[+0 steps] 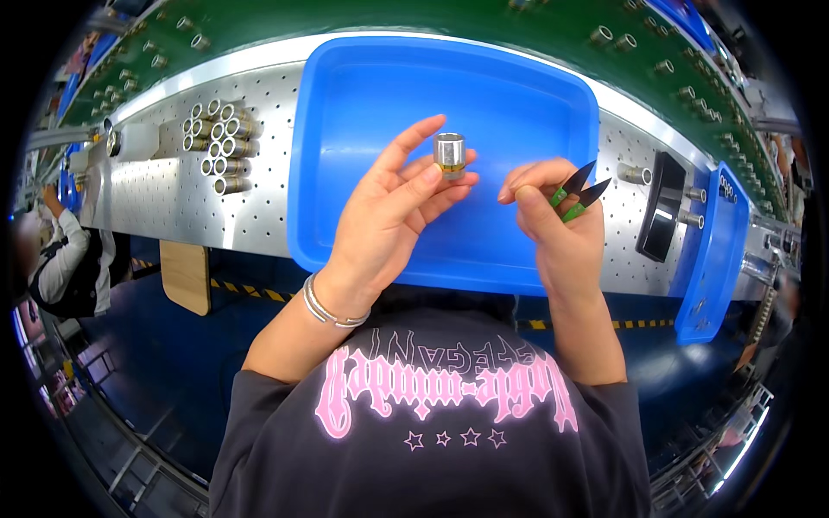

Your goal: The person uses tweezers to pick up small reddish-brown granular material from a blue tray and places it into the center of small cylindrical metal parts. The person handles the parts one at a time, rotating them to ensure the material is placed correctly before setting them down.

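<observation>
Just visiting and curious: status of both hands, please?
Left hand: holding metal cylinder. Right hand: holding green-handled snips. Nothing visible between them; blue tray beneath.

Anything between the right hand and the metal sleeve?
Only the left hand's fingertips, beside the sleeve's lower right side. Its upper right side looks open: nothing visible in the gap to the right hand, just blue tray behind.

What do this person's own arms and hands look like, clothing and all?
Both the left hand and right hand are ungloved. Slim, silver-coloured, rounded bangle bands circle the left wrist; the right wrist shows none. Dark grey fabric short sleeves leave both forearms uncovered.
</observation>
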{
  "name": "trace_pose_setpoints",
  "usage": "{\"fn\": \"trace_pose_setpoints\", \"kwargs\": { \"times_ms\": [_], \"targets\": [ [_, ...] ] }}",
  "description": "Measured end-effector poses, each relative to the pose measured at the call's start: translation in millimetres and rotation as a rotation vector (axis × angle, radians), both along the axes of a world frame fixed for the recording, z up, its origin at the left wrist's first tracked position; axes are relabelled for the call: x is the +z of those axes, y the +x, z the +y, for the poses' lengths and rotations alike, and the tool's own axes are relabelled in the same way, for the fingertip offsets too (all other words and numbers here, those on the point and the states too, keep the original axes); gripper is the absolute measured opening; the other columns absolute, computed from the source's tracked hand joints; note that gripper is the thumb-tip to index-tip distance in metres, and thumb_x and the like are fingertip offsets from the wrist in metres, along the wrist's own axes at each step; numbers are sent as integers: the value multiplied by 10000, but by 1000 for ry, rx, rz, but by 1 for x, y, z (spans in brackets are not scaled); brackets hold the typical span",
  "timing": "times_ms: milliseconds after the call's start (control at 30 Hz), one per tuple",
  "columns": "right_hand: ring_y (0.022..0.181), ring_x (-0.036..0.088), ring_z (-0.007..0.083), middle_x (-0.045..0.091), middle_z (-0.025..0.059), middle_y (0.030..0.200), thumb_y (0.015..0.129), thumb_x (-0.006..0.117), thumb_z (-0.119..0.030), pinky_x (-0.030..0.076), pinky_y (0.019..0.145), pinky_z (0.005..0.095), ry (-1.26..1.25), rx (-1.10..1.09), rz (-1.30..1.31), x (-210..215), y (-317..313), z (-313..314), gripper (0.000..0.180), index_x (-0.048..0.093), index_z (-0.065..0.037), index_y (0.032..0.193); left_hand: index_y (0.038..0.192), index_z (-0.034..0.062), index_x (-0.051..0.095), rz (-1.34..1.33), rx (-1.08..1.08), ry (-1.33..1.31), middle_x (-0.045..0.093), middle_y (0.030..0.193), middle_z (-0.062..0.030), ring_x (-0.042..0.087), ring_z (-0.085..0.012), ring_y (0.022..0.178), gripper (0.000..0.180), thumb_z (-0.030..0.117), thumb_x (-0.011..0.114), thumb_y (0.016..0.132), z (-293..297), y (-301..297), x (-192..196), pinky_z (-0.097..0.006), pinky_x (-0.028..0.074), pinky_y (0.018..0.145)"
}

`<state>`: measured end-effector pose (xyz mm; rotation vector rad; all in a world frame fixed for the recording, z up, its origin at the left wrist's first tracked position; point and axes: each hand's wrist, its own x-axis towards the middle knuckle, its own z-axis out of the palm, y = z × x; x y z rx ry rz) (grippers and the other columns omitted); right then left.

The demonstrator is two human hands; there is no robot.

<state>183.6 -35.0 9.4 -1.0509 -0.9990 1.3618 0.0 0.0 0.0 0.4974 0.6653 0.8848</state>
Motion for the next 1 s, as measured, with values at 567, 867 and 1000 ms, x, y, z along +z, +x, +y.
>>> {"fn": "trace_pose_setpoints", "kwargs": {
  "times_ms": [567, 867, 1000],
  "targets": [
    [705, 603, 216, 611, 92, 764, 755, 653, -27, 464, 596, 309, 242, 254, -746, 20, 39, 25, 117, 630, -11, 869, 1384, 20, 285, 393, -393, 509, 569, 1139, -163, 568, -203, 1045, 533, 12, 499, 896, 7, 22, 6, -319, 454, 915],
    [609, 523, 121, 592, 57, 711, 756, 669, -16, 395, 527, 238, 179, -59, -692, 20, 21, 18, 67, 611, -1, 787, 1305, 11, 418, 203, -184, 107, 597, 1108, -145, 611, -199, 963, 451, 125, 557, 891, 7, 15, 7, -297, 489, 860],
    [593, 501, 94, 587, 45, 709, 757, 656, 8, 369, 502, 216, 229, -118, -632, 19, 9, 18, 63, 600, -6, 783, 1310, 15, 411, 124, -168, 63, 593, 1113, -144, 609, -208, 978, 471, 135, 569, 883, 8, 11, 3, -294, 492, 863]
  ]
}}
